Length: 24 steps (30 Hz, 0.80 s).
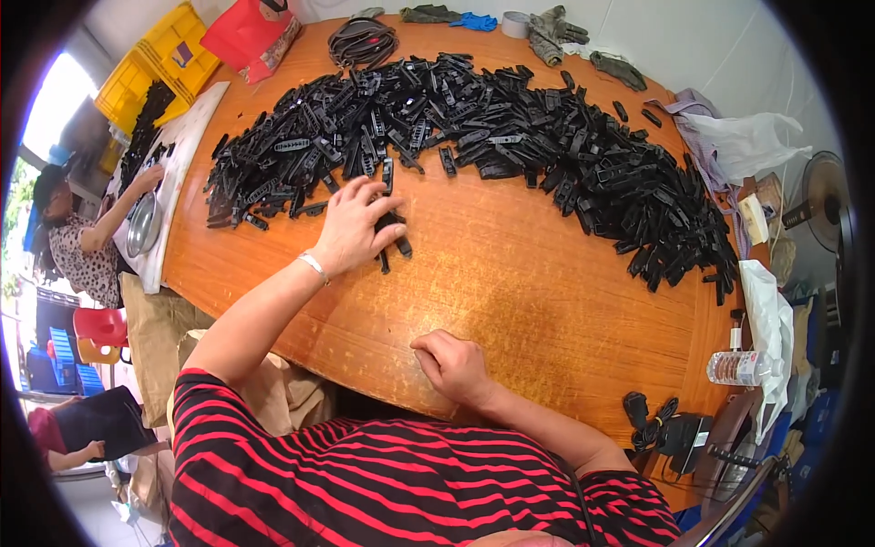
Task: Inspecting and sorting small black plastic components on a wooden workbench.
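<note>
Black parts (547, 137) lie heaped past the left hand (351, 226), whose fingers bend loosely over a few more. The right hand (454, 366) is softly curled. I can't tell if either grips any.

We were in a workshop: loose black plastic parts (510, 128) arched in a heap over our wooden table (529, 246) from ten to three o'clock, work gloves (549, 36) lay at one, yellow crates (178, 38) showed at ten, and a co-worker (82, 242) at nine reached toward more black pieces (149, 123).
</note>
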### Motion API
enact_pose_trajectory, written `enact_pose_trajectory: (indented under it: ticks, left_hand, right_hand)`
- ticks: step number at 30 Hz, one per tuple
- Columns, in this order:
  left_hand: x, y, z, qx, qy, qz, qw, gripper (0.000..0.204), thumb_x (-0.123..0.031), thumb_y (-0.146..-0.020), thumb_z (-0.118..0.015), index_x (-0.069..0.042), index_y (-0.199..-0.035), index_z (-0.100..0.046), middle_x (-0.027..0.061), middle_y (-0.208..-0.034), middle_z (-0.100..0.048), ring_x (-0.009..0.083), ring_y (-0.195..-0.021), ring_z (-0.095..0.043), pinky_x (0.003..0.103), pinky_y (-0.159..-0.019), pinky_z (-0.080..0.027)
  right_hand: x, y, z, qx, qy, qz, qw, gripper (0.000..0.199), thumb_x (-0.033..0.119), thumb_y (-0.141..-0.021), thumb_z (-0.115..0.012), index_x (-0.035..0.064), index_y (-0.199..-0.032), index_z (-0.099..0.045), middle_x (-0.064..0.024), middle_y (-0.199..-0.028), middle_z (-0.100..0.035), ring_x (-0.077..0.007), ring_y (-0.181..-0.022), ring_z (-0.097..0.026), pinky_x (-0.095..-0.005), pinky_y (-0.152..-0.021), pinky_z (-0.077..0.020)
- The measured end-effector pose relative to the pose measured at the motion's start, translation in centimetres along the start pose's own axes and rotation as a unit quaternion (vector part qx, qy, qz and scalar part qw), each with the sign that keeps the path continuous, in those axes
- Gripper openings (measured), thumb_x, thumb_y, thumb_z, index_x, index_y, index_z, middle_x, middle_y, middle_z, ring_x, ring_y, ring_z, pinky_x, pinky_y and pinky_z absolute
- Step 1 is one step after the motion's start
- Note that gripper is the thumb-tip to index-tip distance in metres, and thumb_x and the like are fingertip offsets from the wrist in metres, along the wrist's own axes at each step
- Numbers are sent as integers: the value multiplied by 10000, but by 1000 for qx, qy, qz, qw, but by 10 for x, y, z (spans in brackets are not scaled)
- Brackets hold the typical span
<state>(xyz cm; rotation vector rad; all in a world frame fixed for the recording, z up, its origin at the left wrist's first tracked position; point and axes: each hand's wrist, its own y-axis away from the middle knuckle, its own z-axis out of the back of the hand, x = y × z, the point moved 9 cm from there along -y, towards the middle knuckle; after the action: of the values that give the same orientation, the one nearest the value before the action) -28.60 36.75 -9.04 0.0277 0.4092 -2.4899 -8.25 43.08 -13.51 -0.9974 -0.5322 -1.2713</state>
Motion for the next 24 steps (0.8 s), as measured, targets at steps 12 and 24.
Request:
enact_pose_trajectory:
  ticks: [12,24]
  left_hand:
    - [-27,-113,-45,-87,131,34,987,416,-192,-843,-640,-33,-1216,-547,169,-1154,-551,347,-1072,-531,399,-923,-459]
    - [-80,-94,-43,-6,191,-60,980,275,-140,-846,-622,-6,-1087,-608,158,-1033,-580,323,-1043,-530,400,-903,-454]
  right_hand:
    - [-2,0,-1,-10,-34,-5,999,70,100,-833,-639,76,-896,-622,-99,-821,-649,-292,-678,-650,-375,-565,-517]
    - [-7,1,1,-8,-52,-22,998,66,70,-822,-645,48,-885,-644,-117,-804,-647,-280,-681,-651,-350,-578,-514]
